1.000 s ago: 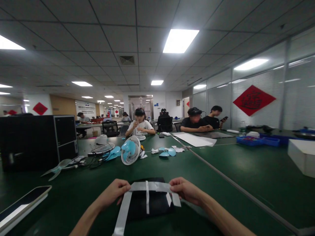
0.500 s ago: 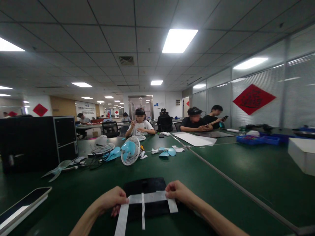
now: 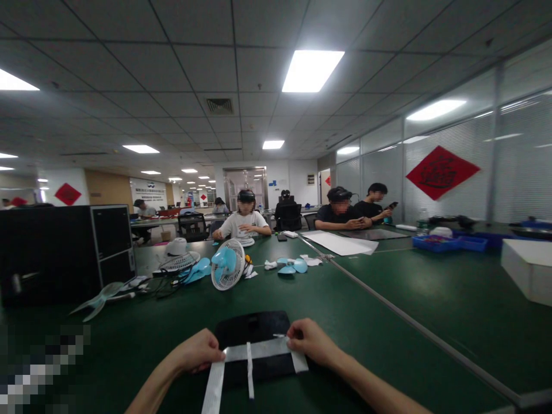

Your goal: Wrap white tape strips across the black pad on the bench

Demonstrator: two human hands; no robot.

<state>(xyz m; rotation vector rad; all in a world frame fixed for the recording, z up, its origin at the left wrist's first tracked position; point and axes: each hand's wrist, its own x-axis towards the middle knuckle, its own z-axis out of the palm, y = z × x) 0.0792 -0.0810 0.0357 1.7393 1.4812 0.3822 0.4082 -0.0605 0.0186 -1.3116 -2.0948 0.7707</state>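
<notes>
In front of me lies a flat black object with rounded corners [image 3: 268, 324]. Across it runs a wide white ribbed band [image 3: 259, 349], stretched between my two hands. My left hand [image 3: 202, 352] pinches it near the left end, and a long tail of it hangs down toward me. On the other side my right hand [image 3: 311, 343] pinches the band, with a short piece dangling below the fingers. A thin white strip [image 3: 250, 374] crosses the band's middle and hangs down over the black object.
Farther up the green table [image 3: 366, 339] stand a white fan with blue blades [image 3: 227, 264], loose blue blades [image 3: 292, 266] and cables. A black computer case [image 3: 47, 253] is at the left, a white box [image 3: 528, 270] at the right. Several people sit beyond.
Both hands keep their pinch on the band, which now slopes up slightly to the right. The fingers of my left hand have drawn in closer together. Across the table, a person's raised hand has come down.
</notes>
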